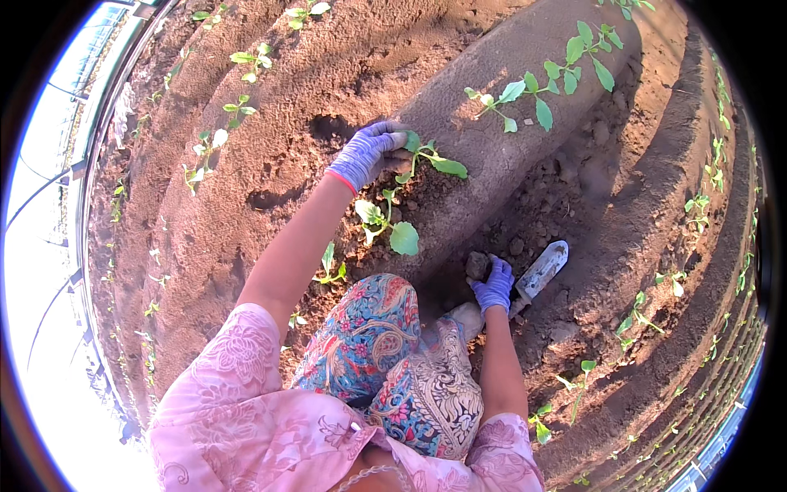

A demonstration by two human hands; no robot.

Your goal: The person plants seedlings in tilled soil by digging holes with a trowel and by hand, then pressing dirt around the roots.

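My left hand [373, 152], in a lavender knit glove with a red cuff edge, reaches out to a leafy seedling [430, 160] on the soil bed, its fingers at the plant's left leaf; whether they grip it cannot be told. Just nearer to me stands another seedling [403, 238]. Close to my right knee, my right hand [494, 286], gloved alike, holds a dark clod of soil [478, 265] in its fingers. A trowel [542, 269] with a soil-smeared metal blade lies beside that hand, its handle partly hidden behind the wrist.
A smooth raised soil ridge [492, 80] runs away to the upper right, with a row of seedlings [575, 58] on it. Loose crumbly soil [553, 203] fills the furrow beside it. More planted rows curve along both sides. A greenhouse frame [83, 166] borders the left.
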